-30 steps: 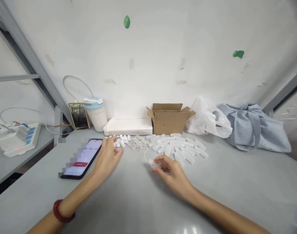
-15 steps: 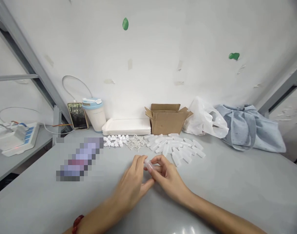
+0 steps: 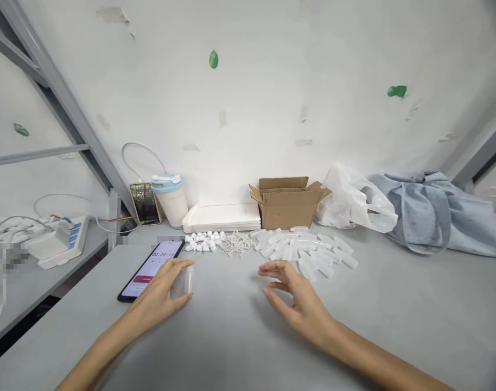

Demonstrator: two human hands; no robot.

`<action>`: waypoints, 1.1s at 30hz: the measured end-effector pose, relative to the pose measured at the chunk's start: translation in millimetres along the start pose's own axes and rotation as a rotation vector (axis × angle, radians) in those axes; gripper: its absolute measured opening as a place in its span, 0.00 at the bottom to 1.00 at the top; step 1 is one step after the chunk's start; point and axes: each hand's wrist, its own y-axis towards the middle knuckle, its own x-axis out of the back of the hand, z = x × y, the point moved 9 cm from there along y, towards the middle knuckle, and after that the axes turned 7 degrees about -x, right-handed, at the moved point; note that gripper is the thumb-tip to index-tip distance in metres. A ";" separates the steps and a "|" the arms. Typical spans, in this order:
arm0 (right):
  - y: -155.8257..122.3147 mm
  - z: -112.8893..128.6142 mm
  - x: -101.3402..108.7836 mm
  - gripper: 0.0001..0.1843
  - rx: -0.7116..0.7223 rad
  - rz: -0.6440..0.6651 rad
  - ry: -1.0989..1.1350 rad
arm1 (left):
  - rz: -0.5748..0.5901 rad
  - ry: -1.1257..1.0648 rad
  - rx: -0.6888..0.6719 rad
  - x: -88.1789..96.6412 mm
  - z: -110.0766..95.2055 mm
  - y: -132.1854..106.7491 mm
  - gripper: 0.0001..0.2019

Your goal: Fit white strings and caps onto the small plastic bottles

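My left hand is at the left, beside the phone, its fingertips and thumb curved around a small translucent plastic tube. The tube stands roughly upright between them; how firmly it is gripped is hard to see. My right hand is over the table right of centre, fingers apart and holding nothing. Just beyond it lies a loose pile of similar translucent tubes. Small white caps and a heap of thin whitish loops lie to the left of that pile.
A phone showing a timer lies at the left. Along the wall stand another phone, a cup, stacked white trays, an open cardboard box, a white plastic bag and a blue-grey cloth bag.
My hands have moved apart. The left carried the tube leftward towards the phone; the right let go of it and opened. The view has shifted slightly.
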 end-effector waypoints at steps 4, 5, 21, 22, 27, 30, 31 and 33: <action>4.4 0.0 6.4 0.13 -0.019 -0.051 -0.064 | 0.143 -0.029 -0.001 0.8 3.9 0.6 0.24; 5.2 -0.4 7.4 0.13 -0.029 -0.058 -0.090 | 0.173 -0.029 0.015 1.0 5.1 1.1 0.24; 12.6 -5.9 23.0 0.13 -0.029 -0.077 -0.308 | 0.256 0.026 0.094 7.7 19.5 10.2 0.31; 13.3 -5.4 21.7 0.12 -0.002 -0.056 -0.351 | 0.246 0.007 0.101 8.4 19.1 11.3 0.33; 16.8 -2.2 20.5 0.12 0.174 -0.036 -0.574 | 0.115 -0.002 0.151 12.5 5.6 31.2 0.34; 18.7 -0.8 21.9 0.13 0.266 -0.073 -0.708 | -0.005 0.056 0.003 10.2 -25.0 57.8 0.24; 19.6 -1.0 22.3 0.13 0.286 -0.082 -0.756 | -0.013 0.062 -0.050 5.2 -35.2 67.3 0.20; 22.2 -2.8 23.6 0.12 0.297 -0.081 -0.839 | 0.019 0.060 -0.119 -9.6 -50.0 85.3 0.12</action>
